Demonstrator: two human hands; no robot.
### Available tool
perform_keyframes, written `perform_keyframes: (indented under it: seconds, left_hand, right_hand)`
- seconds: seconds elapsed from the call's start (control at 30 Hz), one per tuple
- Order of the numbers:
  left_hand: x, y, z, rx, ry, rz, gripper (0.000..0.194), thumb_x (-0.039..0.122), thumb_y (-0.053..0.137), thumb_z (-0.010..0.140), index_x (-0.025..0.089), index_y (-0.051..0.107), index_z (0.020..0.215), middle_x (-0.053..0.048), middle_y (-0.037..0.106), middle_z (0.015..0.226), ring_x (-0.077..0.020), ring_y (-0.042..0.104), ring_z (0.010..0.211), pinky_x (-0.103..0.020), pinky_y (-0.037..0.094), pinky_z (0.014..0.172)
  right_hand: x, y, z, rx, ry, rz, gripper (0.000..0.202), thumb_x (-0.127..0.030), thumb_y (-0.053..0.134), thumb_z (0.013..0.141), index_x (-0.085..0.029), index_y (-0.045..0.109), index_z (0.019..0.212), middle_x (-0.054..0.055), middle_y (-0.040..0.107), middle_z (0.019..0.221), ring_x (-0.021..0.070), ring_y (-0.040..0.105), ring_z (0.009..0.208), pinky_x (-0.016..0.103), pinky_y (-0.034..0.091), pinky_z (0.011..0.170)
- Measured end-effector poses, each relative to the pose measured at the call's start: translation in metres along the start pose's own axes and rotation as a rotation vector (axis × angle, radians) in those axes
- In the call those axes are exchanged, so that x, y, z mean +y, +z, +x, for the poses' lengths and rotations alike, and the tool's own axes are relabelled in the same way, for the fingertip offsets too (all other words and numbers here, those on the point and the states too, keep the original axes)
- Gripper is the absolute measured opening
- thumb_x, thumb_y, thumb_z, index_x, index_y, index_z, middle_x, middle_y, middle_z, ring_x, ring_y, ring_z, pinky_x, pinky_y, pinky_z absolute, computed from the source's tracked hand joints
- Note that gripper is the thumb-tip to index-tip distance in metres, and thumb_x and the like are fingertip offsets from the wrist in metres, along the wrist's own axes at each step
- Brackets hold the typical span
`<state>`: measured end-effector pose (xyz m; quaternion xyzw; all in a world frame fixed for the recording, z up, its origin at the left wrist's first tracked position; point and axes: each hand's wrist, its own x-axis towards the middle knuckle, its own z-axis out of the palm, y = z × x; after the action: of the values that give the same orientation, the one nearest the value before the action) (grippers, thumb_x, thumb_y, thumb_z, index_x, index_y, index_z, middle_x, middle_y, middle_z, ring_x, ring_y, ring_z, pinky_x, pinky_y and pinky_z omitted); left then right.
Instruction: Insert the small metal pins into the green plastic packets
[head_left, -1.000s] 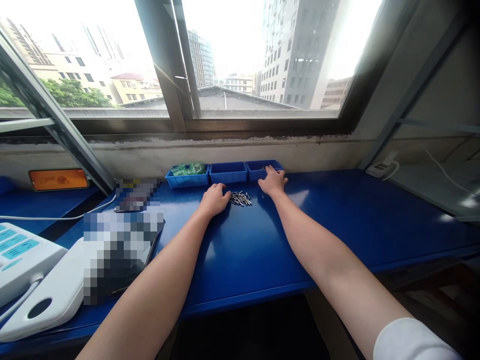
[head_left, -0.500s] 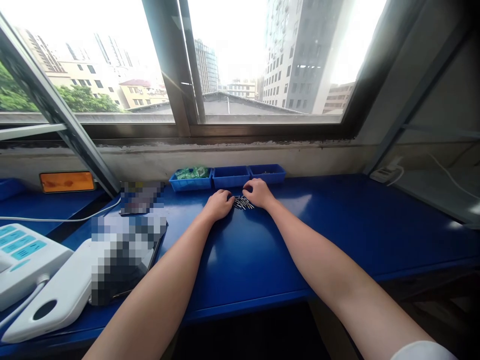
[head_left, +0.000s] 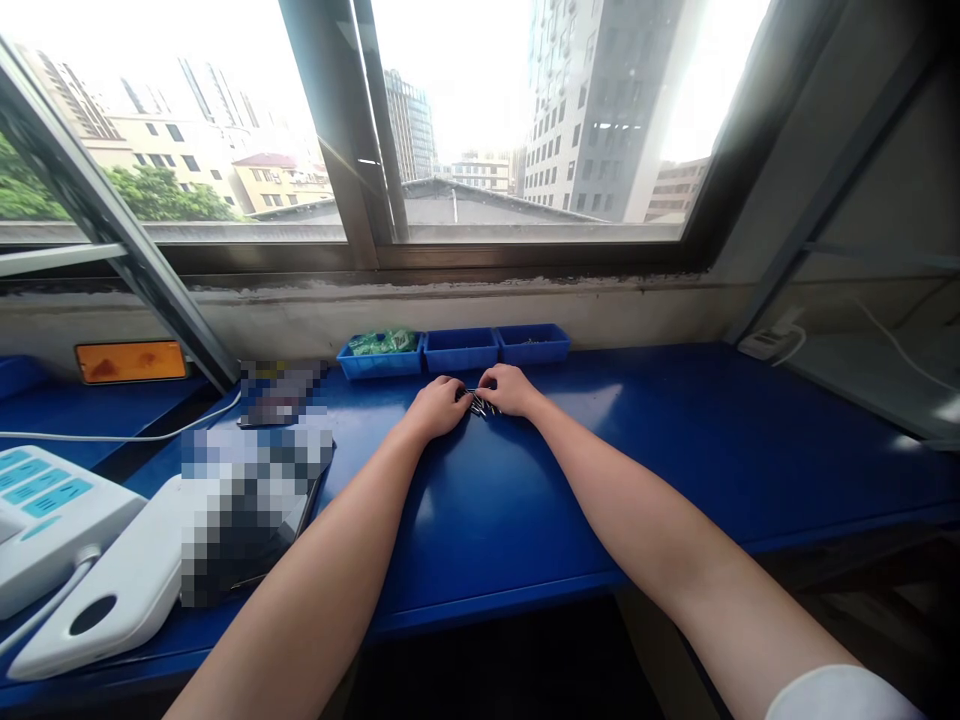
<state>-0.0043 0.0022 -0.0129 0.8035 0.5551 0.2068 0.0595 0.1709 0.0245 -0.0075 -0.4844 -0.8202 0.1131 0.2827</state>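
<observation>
Glossy blue tabletop (head_left: pixel 510 530). Near its far edge, three blue plastic bins (head_left: pixel 461 359) in a row, the leftmost filled with green packets (head_left: pixel 386 342). Left hand (head_left: pixel 441 405) palm down and curled; right hand (head_left: pixel 510 390) curled opposite it. Each grip nearly closed; whether either pinches a piece cannot be told. Between them, on the tabletop before the bins: metal pins (head_left: pixel 484 407), slim, straight, shiny silver with dark shading, heaped at mixed angles, partly hidden
</observation>
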Motion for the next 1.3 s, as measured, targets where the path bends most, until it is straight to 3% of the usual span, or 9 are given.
perform_keyframes:
  seconds: [0.27, 0.5, 0.87, 1.07, 1.3]
  left_hand:
    - [0.0033, -0.0025, -0.0011, -0.008, -0.006, 0.000, 0.039, 0.045, 0.043, 0.086, 0.019, 0.064, 0.105, -0.011, 0.061, 0.114, -0.0259, 0.056, 0.109, -0.034, 0.042, 0.095]
    - [-0.0010, 0.0009, 0.0003, 0.008, 0.017, -0.006, 0.038, 0.045, 0.043, 0.086, 0.019, 0.065, 0.103, -0.012, 0.061, 0.112, -0.0266, 0.057, 0.107, -0.035, 0.043, 0.094]
    - [0.0036, -0.0028, -0.0018, -0.006, -0.004, 0.007, 0.038, 0.044, 0.042, 0.087, 0.019, 0.065, 0.105, -0.012, 0.060, 0.113, -0.0272, 0.057, 0.105, -0.036, 0.044, 0.092]
    - [0.0035, -0.0024, -0.0017, -0.012, -0.012, 0.020, 0.039, 0.046, 0.042, 0.087, 0.019, 0.064, 0.105, -0.011, 0.061, 0.113, -0.0267, 0.057, 0.105, -0.035, 0.044, 0.092]
    - [0.0028, -0.0012, -0.0011, -0.011, -0.008, 0.044, 0.040, 0.045, 0.041, 0.088, 0.018, 0.063, 0.108, -0.011, 0.061, 0.113, -0.0265, 0.057, 0.107, -0.035, 0.043, 0.094]
  right_hand:
    - [-0.0001, 0.0021, 0.0005, 0.000, -0.021, 0.030, 0.007, -0.019, 0.062, 0.082, -0.017, 0.067, 0.080, 0.006, 0.068, 0.087, 0.0167, 0.060, 0.083, 0.027, 0.044, 0.076]
    - [0.0036, 0.0044, 0.0037, -0.005, 0.033, -0.069, 0.015, -0.031, 0.065, 0.079, -0.017, 0.070, 0.080, 0.010, 0.064, 0.091, 0.0214, 0.059, 0.087, 0.030, 0.044, 0.079]
    - [0.0031, 0.0050, 0.0007, 0.042, -0.015, 0.074, 0.004, -0.018, 0.060, 0.081, -0.017, 0.065, 0.081, 0.004, 0.067, 0.084, 0.0158, 0.059, 0.080, 0.027, 0.044, 0.073]
    - [0.0017, 0.0032, 0.0010, 0.135, -0.003, 0.292, 0.010, -0.017, 0.070, 0.070, -0.017, 0.066, 0.080, 0.001, 0.068, 0.078, 0.0137, 0.062, 0.073, 0.025, 0.048, 0.069]
    - [0.0011, -0.0012, 0.0028, 0.302, 0.086, 0.453, 0.015, -0.029, 0.076, 0.066, -0.018, 0.066, 0.070, 0.001, 0.068, 0.070, 0.0156, 0.063, 0.068, 0.026, 0.048, 0.066]
